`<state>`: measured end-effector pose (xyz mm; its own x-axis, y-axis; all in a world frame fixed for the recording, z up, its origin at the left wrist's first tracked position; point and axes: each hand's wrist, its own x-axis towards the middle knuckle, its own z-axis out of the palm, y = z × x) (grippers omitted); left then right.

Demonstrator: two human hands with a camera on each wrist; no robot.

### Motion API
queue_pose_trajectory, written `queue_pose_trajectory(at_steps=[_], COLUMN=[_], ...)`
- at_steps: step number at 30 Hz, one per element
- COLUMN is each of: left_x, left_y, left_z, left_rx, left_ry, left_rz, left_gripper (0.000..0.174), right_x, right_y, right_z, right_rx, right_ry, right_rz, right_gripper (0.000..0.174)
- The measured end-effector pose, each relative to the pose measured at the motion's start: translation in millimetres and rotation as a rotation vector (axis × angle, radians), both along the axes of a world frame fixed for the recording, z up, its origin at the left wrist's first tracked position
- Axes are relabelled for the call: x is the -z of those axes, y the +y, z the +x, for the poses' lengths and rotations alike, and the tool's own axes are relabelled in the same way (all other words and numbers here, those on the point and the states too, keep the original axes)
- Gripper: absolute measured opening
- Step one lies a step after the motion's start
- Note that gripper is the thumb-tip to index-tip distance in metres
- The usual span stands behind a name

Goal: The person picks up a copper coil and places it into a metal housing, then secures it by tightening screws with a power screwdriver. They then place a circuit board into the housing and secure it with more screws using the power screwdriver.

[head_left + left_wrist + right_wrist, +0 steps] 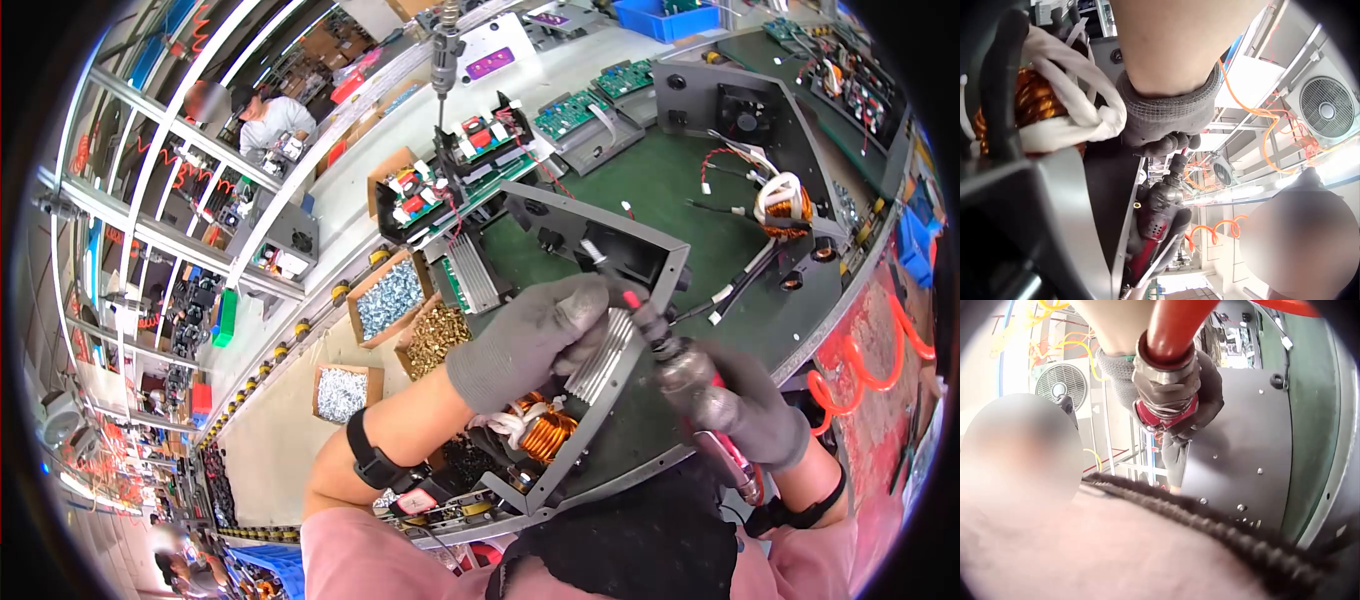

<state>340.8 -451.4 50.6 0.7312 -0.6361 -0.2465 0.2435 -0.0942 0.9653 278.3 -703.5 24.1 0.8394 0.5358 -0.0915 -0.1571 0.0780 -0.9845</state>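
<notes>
My gloved right hand (pixel 762 410) grips a red-and-grey air screwdriver (pixel 683 378), its nose slanting up and to the left in the head view. The gloved left hand (pixel 525 335) has its fingers curled at the front of the tool, around the bit (pixel 594 252), whose silvery tip sticks out past them. Both hands are over a dark grey metal housing (pixel 672 262) with a finned heatsink (pixel 610 355) and an orange copper coil (pixel 548 438). In the left wrist view, the screwdriver's body (pixel 1163 200) points up to the curled left fingers. A red hose (pixel 1179 331) meets the tool's end in the right wrist view.
Boxes of silver screws (pixel 392 300) and brass-coloured pieces (pixel 435 335) stand to the left. Behind are circuit boards (pixel 570 115) and a hanging screwdriver (pixel 445 60). Another housing (pixel 715 110) with a coil (pixel 785 205) lies on the green mat (pixel 625 160). An orange coiled hose (pixel 855 370) hangs right.
</notes>
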Motion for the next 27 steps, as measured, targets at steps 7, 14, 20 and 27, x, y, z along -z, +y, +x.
queue_pose_trajectory(at_steps=[7,14,20,27], left_x=[-13,-31,9,-59], left_y=[166,160,189,182], left_z=[124,165,173,110], left_rx=[-0.919,-0.836,-0.821,-0.868], left_ry=[-0.739,-0.324,-0.246,-1.203], left_rz=[1.207,1.748,1.605,1.75], left_gripper=[0.041,0.054,0.056,0.043], right_x=[-6,-6,1,5], right_y=[-16,-18,-28,-40], right_z=[-2,-3,-5,-3], right_rx=[0.273,0.318,0.354,0.393], right_ry=[0.039,0.068,0.04,0.02], right_rz=[-0.14,-0.144,-0.13,-0.107], right_gripper=[0.077,0.078,0.077,0.082])
